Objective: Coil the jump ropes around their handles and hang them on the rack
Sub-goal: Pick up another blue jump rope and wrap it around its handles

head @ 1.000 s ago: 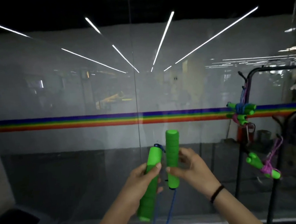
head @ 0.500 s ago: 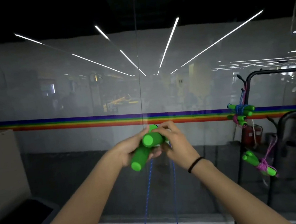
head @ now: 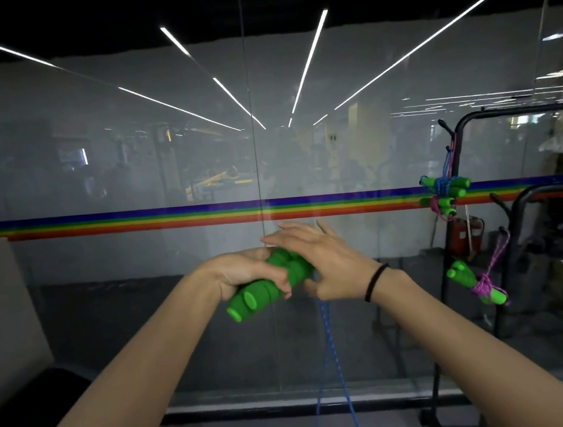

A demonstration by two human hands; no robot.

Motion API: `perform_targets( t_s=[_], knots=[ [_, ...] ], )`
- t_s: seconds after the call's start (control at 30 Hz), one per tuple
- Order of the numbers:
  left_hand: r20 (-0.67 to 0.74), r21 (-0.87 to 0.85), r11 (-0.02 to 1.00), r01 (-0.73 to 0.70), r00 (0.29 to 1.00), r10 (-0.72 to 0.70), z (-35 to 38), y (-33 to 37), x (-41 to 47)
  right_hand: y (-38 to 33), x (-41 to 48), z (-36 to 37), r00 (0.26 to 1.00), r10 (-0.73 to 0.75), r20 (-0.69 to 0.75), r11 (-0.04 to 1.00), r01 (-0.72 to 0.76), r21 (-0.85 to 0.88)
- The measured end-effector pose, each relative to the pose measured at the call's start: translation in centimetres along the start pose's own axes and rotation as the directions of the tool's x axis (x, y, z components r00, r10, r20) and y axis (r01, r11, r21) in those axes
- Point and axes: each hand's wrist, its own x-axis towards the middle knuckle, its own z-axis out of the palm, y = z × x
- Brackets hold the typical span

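Two green foam handles (head: 263,292) of a jump rope lie side by side, pointing towards me and down to the left. My left hand (head: 244,272) grips them together from the left. My right hand (head: 323,264) lies over their far end with fingers spread, its thumb side by the blue rope (head: 330,346). Both strands of that rope hang straight down out of view. At the right stands a black rack (head: 461,127). Coiled green-handled ropes hang on it: a blue and pink cluster (head: 445,194) high up, a pink-wound pair (head: 475,280) lower.
A glass wall with a rainbow stripe (head: 170,217) fills the view ahead, its bottom frame (head: 291,403) near the floor. A beige panel (head: 0,309) and a dark bin (head: 28,420) stand at the lower left. A second black rack frame (head: 533,196) stands further right.
The handles were upright and apart, then brought together and tipped level. My left hand now holds both; my right hand has opened its fingers over their far end.
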Motion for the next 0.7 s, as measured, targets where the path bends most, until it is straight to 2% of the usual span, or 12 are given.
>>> perform_targets(
  t_s=[0.2,0.3,0.4,0.53,0.63,0.7],
  knots=[
    [0.029,0.285,0.958,0.04,0.998,-0.051,0.3,-0.1,0.1,0.0,0.2,0.2,0.995,0.074,0.069,0.995,-0.069,-0.077],
    [-0.058,0.438,0.895,0.083,0.996,-0.063,0.9,-0.4,0.6,0.2,0.1,0.9,0.983,0.125,0.136,0.978,-0.099,-0.185],
    [-0.193,0.599,0.787,0.146,0.981,-0.035,1.1,-1.2,0.9,0.7,-0.3,1.4,0.963,0.201,0.18,0.956,-0.152,-0.252],
    [-0.194,0.643,0.761,0.086,0.98,0.053,1.7,-1.5,0.7,1.5,-0.4,1.6,0.956,0.231,0.179,0.97,-0.214,-0.111],
    [-0.186,0.641,0.765,0.061,0.979,0.078,1.6,-1.1,0.7,2.1,-0.3,1.5,0.97,0.226,0.084,0.97,-0.232,0.067],
    [-0.167,0.61,0.791,0.036,0.982,0.084,1.4,-0.8,0.8,2.4,-0.3,1.4,0.975,0.223,0.026,0.97,-0.224,0.099]
  ],
)
